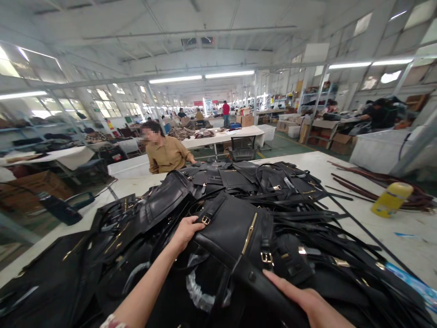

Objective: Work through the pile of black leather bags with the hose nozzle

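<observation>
A black leather bag [227, 228] with a gold zipper and two gold buckles lies tilted on a heap of similar black bags. My left hand [186, 231] is closed on the bag's left edge, thumb and fingers beside the left buckle [205, 220]. Below the right buckle [266, 258], my right hand [297, 291] rests against the bag with its index finger stretched out; its other fingers are mostly hidden. Crumpled clear plastic [200, 291] wraps a handle between my forearms.
A person in a tan shirt [169, 155] sits across the white table [314, 161]. On the right are a yellow bottle [392, 199] and brown straps [358, 180]. A dark bottle [59, 208] lies at the left edge.
</observation>
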The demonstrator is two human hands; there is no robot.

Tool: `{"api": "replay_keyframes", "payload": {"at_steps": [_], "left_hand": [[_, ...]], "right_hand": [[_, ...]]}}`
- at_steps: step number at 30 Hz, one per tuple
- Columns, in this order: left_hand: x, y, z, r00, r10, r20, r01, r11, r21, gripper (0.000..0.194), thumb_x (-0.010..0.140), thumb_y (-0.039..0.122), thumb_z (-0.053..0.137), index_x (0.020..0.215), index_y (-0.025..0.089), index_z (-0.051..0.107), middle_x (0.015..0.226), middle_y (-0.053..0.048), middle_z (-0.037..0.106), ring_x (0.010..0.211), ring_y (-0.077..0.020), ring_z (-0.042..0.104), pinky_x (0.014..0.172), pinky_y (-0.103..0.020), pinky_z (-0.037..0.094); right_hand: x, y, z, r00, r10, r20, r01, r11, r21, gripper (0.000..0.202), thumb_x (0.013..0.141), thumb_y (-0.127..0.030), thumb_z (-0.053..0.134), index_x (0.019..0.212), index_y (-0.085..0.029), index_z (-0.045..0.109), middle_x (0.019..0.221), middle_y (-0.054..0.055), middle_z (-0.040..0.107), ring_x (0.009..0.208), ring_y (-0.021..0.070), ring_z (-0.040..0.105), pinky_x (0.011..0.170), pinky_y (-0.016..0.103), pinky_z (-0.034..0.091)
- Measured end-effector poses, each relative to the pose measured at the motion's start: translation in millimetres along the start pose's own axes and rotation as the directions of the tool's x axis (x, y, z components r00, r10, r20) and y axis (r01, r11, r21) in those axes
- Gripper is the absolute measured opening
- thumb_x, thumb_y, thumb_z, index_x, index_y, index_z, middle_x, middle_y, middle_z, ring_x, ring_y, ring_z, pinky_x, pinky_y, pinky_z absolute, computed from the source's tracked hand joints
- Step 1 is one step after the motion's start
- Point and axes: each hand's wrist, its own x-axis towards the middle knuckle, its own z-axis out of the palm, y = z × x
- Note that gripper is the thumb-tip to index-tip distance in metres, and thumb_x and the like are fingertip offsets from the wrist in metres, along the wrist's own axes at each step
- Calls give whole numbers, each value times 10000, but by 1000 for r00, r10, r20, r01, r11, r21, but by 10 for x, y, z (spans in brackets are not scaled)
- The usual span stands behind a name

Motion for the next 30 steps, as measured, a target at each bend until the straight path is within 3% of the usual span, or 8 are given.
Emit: {"api": "replay_keyframes", "payload": {"at_steps": [5, 8, 11, 16, 20, 24, 27, 30], "left_hand": [[57, -78, 63, 1000, -23, -11, 21, 993, -117, 210, 523, 209, 634, 710, 115, 612, 533, 12, 600, 449, -109, 504, 471, -232, 354], [83, -95, 67, 999, -41, -6, 39, 985, -167, 192, 516, 205, 642, 685, 123, 602, 519, 12, 600, 446, -115, 509, 473, -238, 360], [46, -93, -20, 999, -50, -2, 49, 975, -217, 153, 530, 242, 657, 606, 140, 572, 488, 23, 579, 439, -107, 498, 481, -236, 365], [-315, -52, -396, 987, -71, 144, 108, 957, -269, 303, 648, 422, 604, 724, 129, 623, 618, -36, 636, 570, -154, 576, 561, -269, 426], [-706, -180, -558, 974, -73, 215, 133, 950, -283, 270, 671, 358, 627, 855, 162, 616, 663, 2, 616, 524, -81, 520, 492, -192, 364], [-911, -390, -401, 981, -21, 194, 71, 965, -254, 309, 526, 91, 680, 827, 150, 641, 642, 21, 616, 579, -103, 536, 567, -216, 400], [-965, -424, -190, 992, 25, 126, 7, 969, -246, 274, 520, 61, 623, 780, 134, 666, 637, -2, 645, 651, -169, 577, 635, -275, 421], [-994, -371, -12, 988, 61, 140, -27, 972, -232, 306, 518, 43, 576, 789, 138, 682, 664, -4, 662, 686, -184, 584, 656, -281, 414]], "right_hand": [[140, -254, 19, 990, -128, 54, 133, 987, -90, 776, 561, -75, 573, 1283, -310, 411, 1100, -39, 645, 1012, 213, 576, 869, 222, 424], [303, -380, 156, 968, -224, 111, 243, 948, -207, 819, 533, -41, 526, 1276, -360, 396, 963, -45, 683, 846, 185, 633, 722, 191, 463], [462, -448, 305, 953, -294, 78, 304, 918, -254, 840, 524, -47, 508, 1299, -333, 361, 868, -36, 675, 734, 164, 626, 605, 177, 451], [568, -402, 326, 966, -239, -98, 230, 968, -96, 822, 575, -50, 464, 1344, -271, 279, 781, -56, 642, 581, 99, 561, 512, 146, 409], [530, -318, 268, 977, -206, -50, 204, 978, -40, 814, 552, -36, 460, 1329, -238, 321, 815, -53, 654, 606, 106, 584, 489, 133, 401], [447, -343, 318, 981, -196, 15, 196, 979, -51, 822, 546, -43, 468, 1336, -211, 316, 901, -21, 661, 711, 139, 617, 599, 158, 453], [430, -399, 416, 967, -245, 76, 252, 963, -95, 849, 526, -48, 484, 1332, -260, 320, 946, -31, 664, 763, 150, 614, 651, 167, 456], [499, -459, 532, 936, -341, 86, 348, 933, -95, 868, 499, -32, 474, 1310, -311, 343, 899, -65, 667, 711, 128, 599, 620, 151, 441]]}}
